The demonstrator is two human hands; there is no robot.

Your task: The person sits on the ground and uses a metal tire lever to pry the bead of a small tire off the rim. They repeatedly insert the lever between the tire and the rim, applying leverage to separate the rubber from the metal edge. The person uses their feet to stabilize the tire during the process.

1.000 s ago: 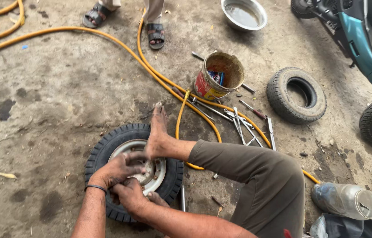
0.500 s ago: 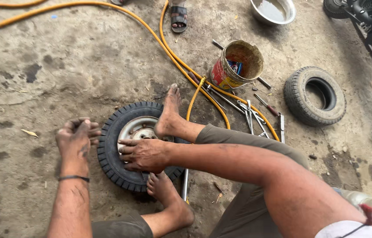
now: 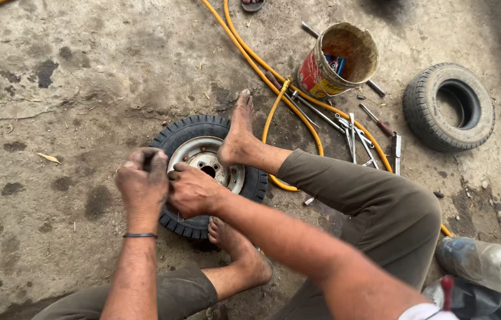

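Head view: at frame centre, a small wheel (image 3: 203,172) lies flat on the concrete floor (image 3: 72,89), pinned by both bare feet. The left hand (image 3: 142,181) is clenched above its left edge; the right hand (image 3: 194,191) grips the tyre beside it.

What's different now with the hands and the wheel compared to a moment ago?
The left hand, spread out to the left of the wheel half a second ago, has closed into a fist and moved in against the right hand, which still rests on the wheel's near-left edge. Both bare feet remain braced on the tyre. The tin bucket, yellow hose and spare tyre lie as before.
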